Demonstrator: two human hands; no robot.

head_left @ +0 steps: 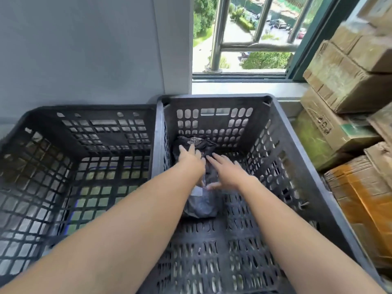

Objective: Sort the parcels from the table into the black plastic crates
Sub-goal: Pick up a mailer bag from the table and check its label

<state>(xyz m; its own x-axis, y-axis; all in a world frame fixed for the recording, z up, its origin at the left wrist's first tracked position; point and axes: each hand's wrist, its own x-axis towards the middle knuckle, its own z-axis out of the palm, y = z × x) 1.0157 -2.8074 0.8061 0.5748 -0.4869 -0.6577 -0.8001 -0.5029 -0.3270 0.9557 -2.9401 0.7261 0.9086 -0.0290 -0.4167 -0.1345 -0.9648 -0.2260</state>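
The left hand [191,159] and right hand [227,171], fingers straight and gripping nothing, are reaching onto the dark poly-bag parcels [201,205] near the black crate [214,96]'s far wall, seemingly to settle them flat.

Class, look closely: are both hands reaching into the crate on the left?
No, the left hand and the right hand both reach into the right crate, over the dark parcels lying on its floor.
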